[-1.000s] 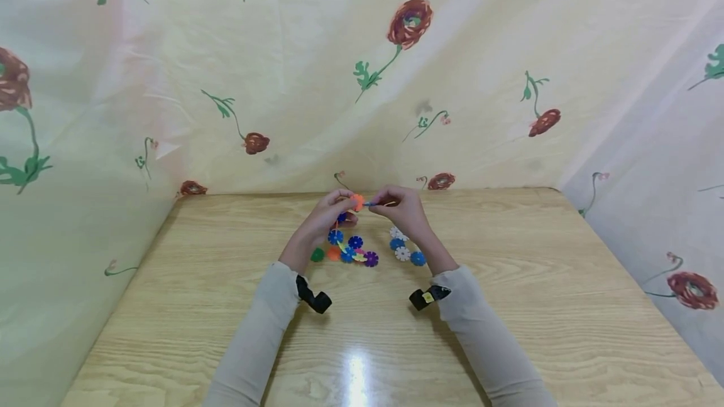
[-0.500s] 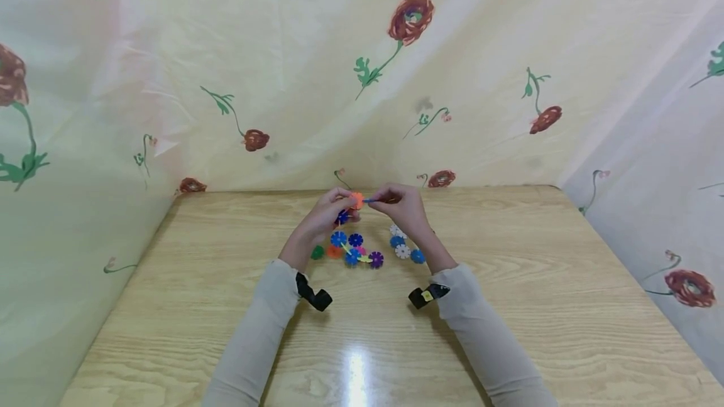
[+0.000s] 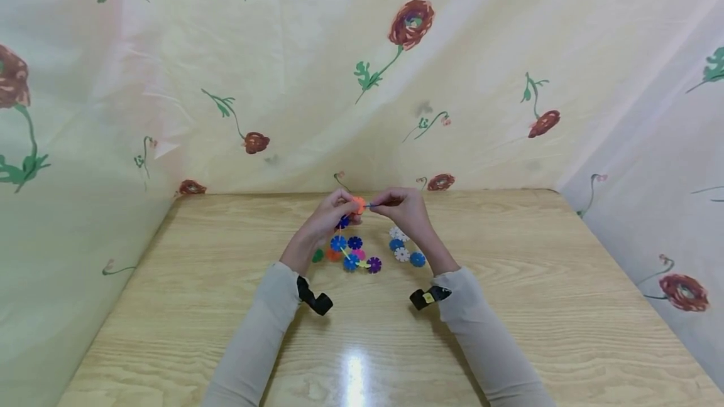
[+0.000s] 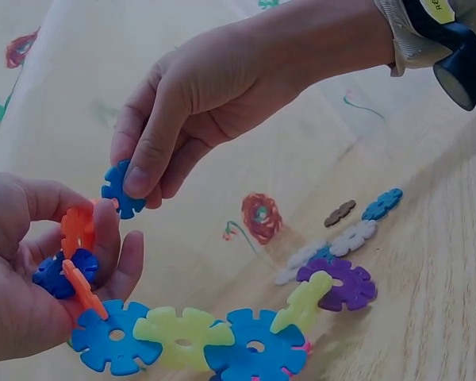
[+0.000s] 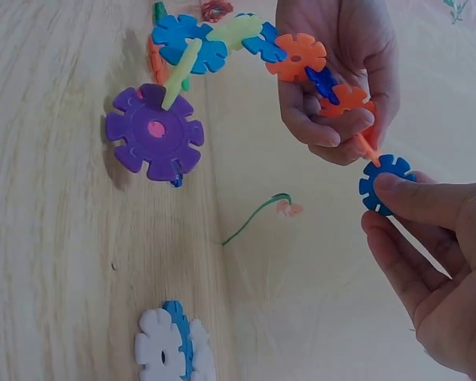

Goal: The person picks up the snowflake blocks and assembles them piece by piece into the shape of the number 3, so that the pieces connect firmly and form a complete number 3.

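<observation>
My left hand [image 3: 328, 213] grips one end of a chain of interlocking notched discs, its thumb and fingers on an orange disc [image 3: 359, 205]. My right hand [image 3: 404, 211] pinches a blue disc [image 4: 120, 190] between thumb and fingers. Edge to edge, that blue disc meets an orange piece [image 5: 367, 148] at the left fingertips; how deep the slots engage cannot be made out. From the left hand the chain droops through a dark blue disc [image 4: 81, 266], a blue disc [image 4: 115, 336], a yellow disc [image 4: 182, 337] and others to a purple disc [image 5: 155, 131]. Fingers partly cover the held pieces.
Beneath and beside the chain lie loose discs, among them green [image 3: 318, 255], orange [image 3: 334, 254] and dark blue [image 3: 355, 242]. Several white and blue discs [image 3: 401, 254] lie near the right wrist. A flowered cloth [image 3: 317, 80] rises behind the wooden table [image 3: 509, 250].
The hanging part of the chain has shifted slightly toward the person and to the right. Both hands keep their grip on the orange and blue discs, almost in place.
</observation>
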Demonstrator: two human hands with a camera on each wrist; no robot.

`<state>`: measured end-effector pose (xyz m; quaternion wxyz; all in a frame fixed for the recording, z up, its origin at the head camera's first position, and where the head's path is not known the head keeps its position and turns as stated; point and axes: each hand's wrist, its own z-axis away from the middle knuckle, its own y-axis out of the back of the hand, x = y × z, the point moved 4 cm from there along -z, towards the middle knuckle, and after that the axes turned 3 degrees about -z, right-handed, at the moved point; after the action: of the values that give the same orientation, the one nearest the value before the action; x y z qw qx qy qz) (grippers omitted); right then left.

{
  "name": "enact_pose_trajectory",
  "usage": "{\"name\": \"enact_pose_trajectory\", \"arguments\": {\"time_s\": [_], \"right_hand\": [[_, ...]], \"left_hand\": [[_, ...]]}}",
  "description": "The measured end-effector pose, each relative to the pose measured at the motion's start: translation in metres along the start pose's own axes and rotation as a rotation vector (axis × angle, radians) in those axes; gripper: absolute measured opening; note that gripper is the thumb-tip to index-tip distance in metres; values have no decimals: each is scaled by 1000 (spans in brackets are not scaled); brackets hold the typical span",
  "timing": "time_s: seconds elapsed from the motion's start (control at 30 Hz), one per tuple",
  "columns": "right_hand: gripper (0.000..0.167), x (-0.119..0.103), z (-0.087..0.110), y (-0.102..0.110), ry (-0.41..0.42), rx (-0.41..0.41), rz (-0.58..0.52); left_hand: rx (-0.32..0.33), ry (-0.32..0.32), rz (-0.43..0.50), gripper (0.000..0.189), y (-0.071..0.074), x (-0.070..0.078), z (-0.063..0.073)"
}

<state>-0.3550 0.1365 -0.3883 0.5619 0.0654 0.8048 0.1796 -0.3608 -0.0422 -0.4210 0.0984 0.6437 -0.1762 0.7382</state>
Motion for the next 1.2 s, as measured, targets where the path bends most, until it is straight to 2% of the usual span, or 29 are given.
{"name": "enact_pose_trajectory", "arguments": {"time_s": [0.27, 0.43, 0.73, 0.93, 1.2], "right_hand": [[3, -1, 0, -3, 70, 22, -11], [4, -2, 1, -2, 88, 39, 4], [7, -2, 2, -4, 121, 70, -26], [7, 2, 1, -4, 60, 31, -17], [10, 6, -1, -8, -32, -72, 49]], "left_hand": [[16, -8, -13, 8, 2, 1, 0], [17, -13, 22, 8, 1, 2, 0], [24, -61, 7, 8, -3, 5, 0], [8, -57, -32, 6, -1, 3, -1], [45, -1, -67, 8, 5, -3, -2]]}}
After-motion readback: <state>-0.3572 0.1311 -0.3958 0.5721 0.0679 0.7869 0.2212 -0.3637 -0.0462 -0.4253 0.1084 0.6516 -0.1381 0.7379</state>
